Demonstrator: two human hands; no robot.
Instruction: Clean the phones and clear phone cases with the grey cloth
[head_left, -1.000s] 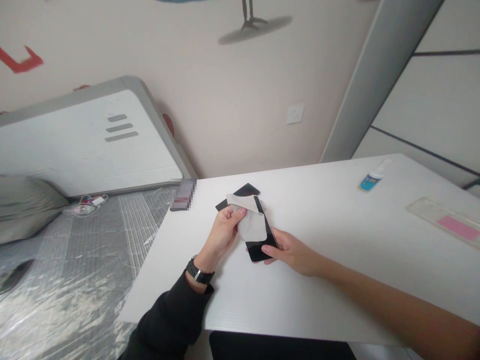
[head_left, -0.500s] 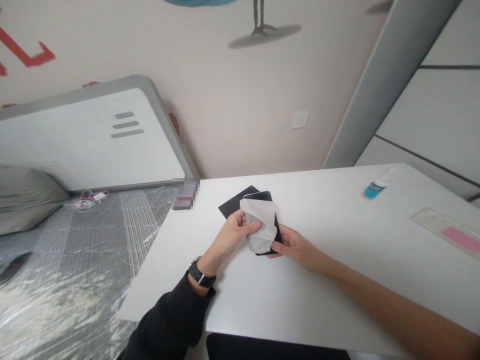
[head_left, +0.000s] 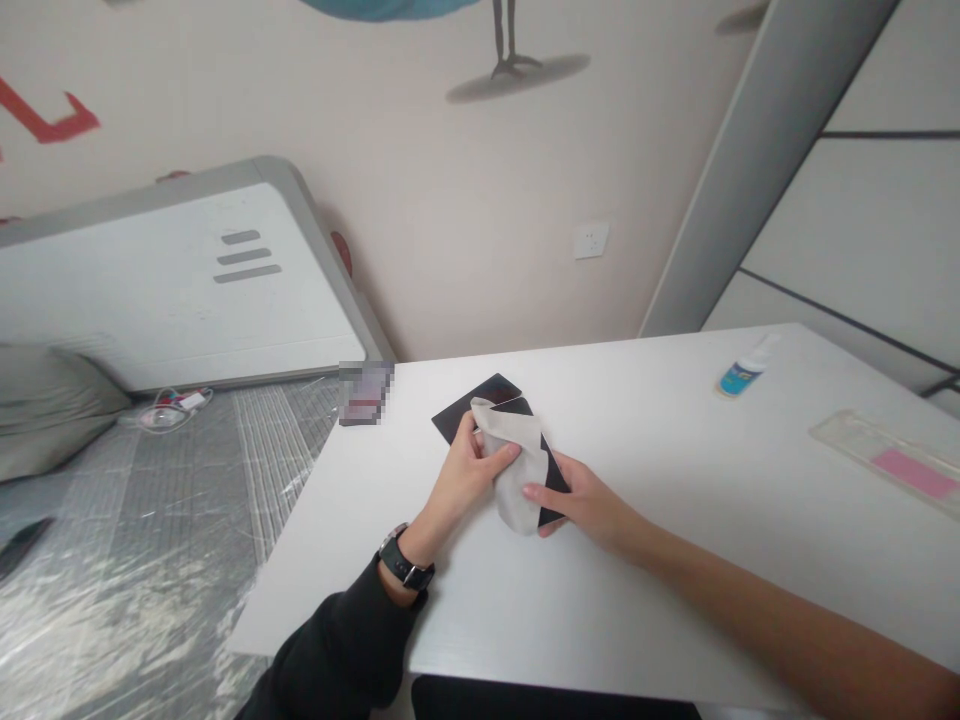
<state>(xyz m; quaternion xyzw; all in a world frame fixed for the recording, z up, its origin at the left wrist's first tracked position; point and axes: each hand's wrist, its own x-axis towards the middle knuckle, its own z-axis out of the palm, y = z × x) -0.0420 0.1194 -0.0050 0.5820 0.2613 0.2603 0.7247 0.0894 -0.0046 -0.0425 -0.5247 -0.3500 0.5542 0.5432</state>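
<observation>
Above the white table, a light grey cloth (head_left: 517, 490) lies across a black, flat, phone-like device (head_left: 555, 505). My left hand (head_left: 480, 465) is closed on the cloth at its left side, thumb flat over it and fingers behind. My right hand (head_left: 585, 498) grips the device by its right edge, with the thumb resting on the cloth. Most of the device's face is hidden under the cloth. Just behind, a black flat rectangular thing (head_left: 469, 405) lies on the table, partly covered by the cloth and my left hand.
On the white table (head_left: 652, 600) stand or lie a small spray bottle (head_left: 742, 375) at the back right and a clear case with a pink patch (head_left: 911, 472). A blurred-out item (head_left: 365, 393) sits at the left back corner. A plastic-covered bed (head_left: 172, 540) adjoins on the left.
The cloth and device have come slightly nearer and tilted. The cloth's lower end now hangs past the device's lower left edge. The whole view has shifted a little.
</observation>
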